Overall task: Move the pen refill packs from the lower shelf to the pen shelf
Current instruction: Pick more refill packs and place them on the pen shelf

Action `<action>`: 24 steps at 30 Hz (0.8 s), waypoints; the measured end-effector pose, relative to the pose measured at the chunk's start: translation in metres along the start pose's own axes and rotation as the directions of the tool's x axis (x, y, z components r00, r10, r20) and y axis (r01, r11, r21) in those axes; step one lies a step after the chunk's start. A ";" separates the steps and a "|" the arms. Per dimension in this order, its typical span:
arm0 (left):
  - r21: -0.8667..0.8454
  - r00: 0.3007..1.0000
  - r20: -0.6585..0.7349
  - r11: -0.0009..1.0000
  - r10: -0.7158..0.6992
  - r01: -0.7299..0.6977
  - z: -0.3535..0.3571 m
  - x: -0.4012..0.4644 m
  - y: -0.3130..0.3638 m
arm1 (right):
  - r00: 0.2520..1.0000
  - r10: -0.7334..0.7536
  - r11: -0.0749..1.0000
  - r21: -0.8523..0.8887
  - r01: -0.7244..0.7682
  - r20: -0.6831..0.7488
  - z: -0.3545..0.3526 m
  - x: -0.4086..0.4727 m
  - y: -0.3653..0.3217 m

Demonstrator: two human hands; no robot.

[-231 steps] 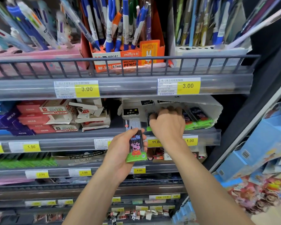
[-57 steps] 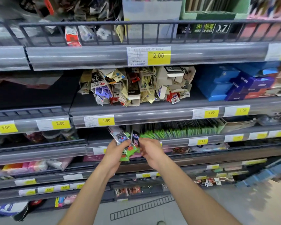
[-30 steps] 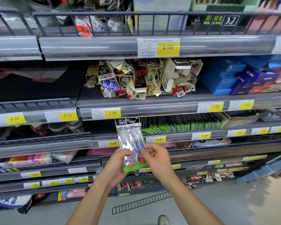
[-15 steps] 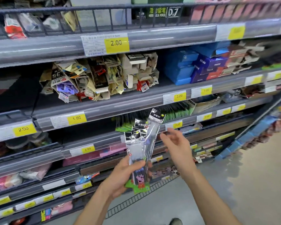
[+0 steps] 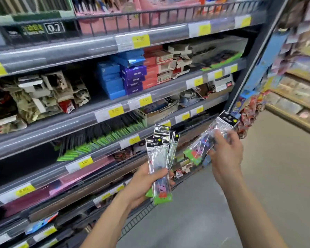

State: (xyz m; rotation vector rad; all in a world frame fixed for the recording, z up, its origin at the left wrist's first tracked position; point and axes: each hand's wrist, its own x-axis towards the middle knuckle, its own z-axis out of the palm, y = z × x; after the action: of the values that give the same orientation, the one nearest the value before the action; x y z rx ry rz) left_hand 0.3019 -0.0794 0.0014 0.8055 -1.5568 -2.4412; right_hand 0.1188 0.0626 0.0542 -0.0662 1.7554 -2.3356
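Both hands have a closed grip on refill packs: the left hand (image 5: 143, 183) clasps a fanned bundle of packs (image 5: 160, 161) at lower centre, while the right hand (image 5: 225, 153) pinches a single pack (image 5: 208, 140) at centre right, apart from the bundle. Slick cellophane could let the loosely fanned bundle slide out while reaching up to the pen shelf (image 5: 115, 42) at the upper frame.

Two hands are up: the left hand (image 5: 141, 183) holds about three refill packs (image 5: 160, 163), the right hand (image 5: 225, 154) one pack (image 5: 207, 140).
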 end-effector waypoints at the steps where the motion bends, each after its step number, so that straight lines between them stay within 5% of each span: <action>1: 0.031 1.000 -0.009 0.999 0.020 -0.020 0.019 0.010 -0.001 | 0.999 -0.015 0.999 -0.034 0.017 0.050 -0.016 0.006 -0.009; 7: -0.058 0.998 0.006 0.996 0.066 -0.066 0.142 0.060 0.000 | 0.913 -0.010 0.952 -0.276 0.133 0.408 -0.073 0.017 -0.033; 16: -0.193 0.984 0.158 0.975 -0.083 0.113 0.241 0.110 0.021 | 0.972 -0.053 0.928 -0.348 0.133 0.231 -0.127 0.095 -0.064; 20: -0.179 0.971 0.239 0.981 -0.030 0.075 0.258 0.145 0.029 | 0.982 -0.127 0.909 -0.379 0.172 0.142 -0.130 0.138 -0.072; 24: -0.170 0.987 0.156 0.985 0.049 -0.022 0.273 0.190 0.041 | 0.947 -0.234 0.793 -0.521 0.317 0.219 -0.124 0.190 -0.080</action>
State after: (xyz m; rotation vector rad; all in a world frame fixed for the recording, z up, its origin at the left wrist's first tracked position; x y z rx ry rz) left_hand -0.0035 0.0471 0.0559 0.5616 -1.3749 -2.6235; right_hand -0.0986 0.1624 0.0766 -0.6094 2.4155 -1.8353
